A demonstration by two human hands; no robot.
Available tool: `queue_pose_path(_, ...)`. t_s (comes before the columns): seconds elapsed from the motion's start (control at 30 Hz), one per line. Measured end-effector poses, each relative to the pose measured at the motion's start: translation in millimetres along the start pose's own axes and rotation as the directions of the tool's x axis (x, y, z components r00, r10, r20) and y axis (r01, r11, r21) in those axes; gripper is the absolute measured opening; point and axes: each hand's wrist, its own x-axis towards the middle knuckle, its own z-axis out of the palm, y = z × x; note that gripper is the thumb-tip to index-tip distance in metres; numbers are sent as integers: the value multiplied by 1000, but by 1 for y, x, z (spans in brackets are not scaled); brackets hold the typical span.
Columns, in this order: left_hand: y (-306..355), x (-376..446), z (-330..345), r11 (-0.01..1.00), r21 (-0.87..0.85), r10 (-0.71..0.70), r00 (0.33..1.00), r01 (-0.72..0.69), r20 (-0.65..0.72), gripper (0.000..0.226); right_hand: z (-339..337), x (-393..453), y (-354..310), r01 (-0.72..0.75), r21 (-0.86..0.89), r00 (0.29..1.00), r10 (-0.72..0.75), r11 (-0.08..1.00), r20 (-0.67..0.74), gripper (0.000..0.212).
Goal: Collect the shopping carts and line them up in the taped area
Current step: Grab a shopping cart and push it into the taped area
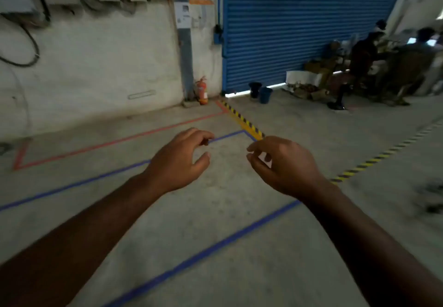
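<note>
No shopping cart shows in the head view. Both my arms reach forward over the concrete floor. My left hand [182,158] hovers with its fingers loosely curled and holds nothing. My right hand [282,162] is beside it, fingers also loosely curled and empty. Below and ahead of my hands runs a blue taped outline [230,239] on the floor, with its far corner near my fingertips. A red taped outline [115,141] lies further left, towards the wall.
A yellow-black striped tape [242,120] runs from the blue roller shutter [306,26]; another striped line [374,158] crosses at right. A fire extinguisher [202,90] stands at the wall. Two dark buckets [260,92] and seated people [374,66] with boxes are at the back right.
</note>
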Motion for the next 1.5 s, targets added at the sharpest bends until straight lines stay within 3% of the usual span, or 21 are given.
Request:
queue_pose_path(0.1, 31, 32, 71, 995, -92, 48, 989, -36, 138, 43, -3, -41, 63, -83, -178, 993, 97, 981, 67, 31)
queue_pose_path(0.23, 81, 80, 174, 969, -228, 157, 953, -98, 258, 43, -22, -101, 143, -301, -143, 950, 310, 943, 48, 29)
queue_pose_path(0.37, 141, 136, 270, 925, -347, 271, 907, -154, 321, 43, -41, -142, 222, -518, -148, 852, 524, 842, 0, 23)
queue_pose_path(0.53, 196, 221, 371, 856, -465, 403, 856, -227, 325, 33, -62, -156, 319, -685, -129, 728, 682, 717, -70, 22)
queue_pose_path(0.73, 240, 314, 477, 797, -551, 496, 787, -246, 366, 18, -71, -148, 435, -830, -43, 556, 818, 556, -148, 20)
queue_pose_path(1.0, 320, 405, 610, 756, -626, 574, 652, -189, 496, 23, -79, -169, 570, -932, 84, 330, 923, 352, -197, 20)
queue_pose_path(1.17, 399, 451, 707, 728, -658, 613, 613, -192, 499, 23, -96, -202, 688, -936, 152, 284, 935, 319, -212, 21)
queue_pose_path(1.5, 588, 568, 876, 722, -673, 611, 605, -161, 511, 27, -192, -265, 940, -937, 154, 289, 943, 314, -163, 21)
